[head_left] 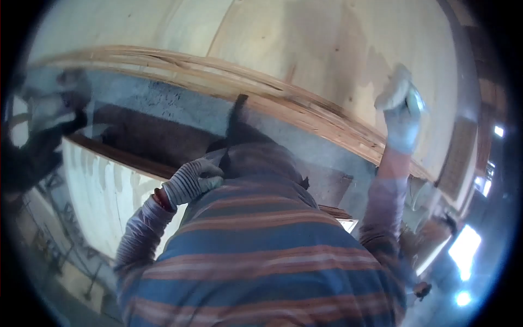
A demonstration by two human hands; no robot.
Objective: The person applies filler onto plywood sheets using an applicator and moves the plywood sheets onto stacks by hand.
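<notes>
My left hand (pixel 192 180), in a striped light glove, is curled in front of my body at waist height, beside a dark strip. What its fingers hold, if anything, is hidden. Over the right part of a large pale plywood sheet (pixel 261 38) is my right hand (pixel 402 111), gloved and blurred. Its fingers are bent together, with a bluish shiny edge beside them that I cannot make out. The sheet lies on a stack whose layered edge (pixel 305 111) runs between me and the surface. Brownish damp-looking patches mark the wood.
Behind my left arm stands another pale panel (pixel 103 182) with drip-like streaks. A blurred dark figure, apparently a person (pixel 41 144), is at the far left. Grey floor (pixel 163 98) shows below the stack edge. More boards (pixel 460 158) lie at the right.
</notes>
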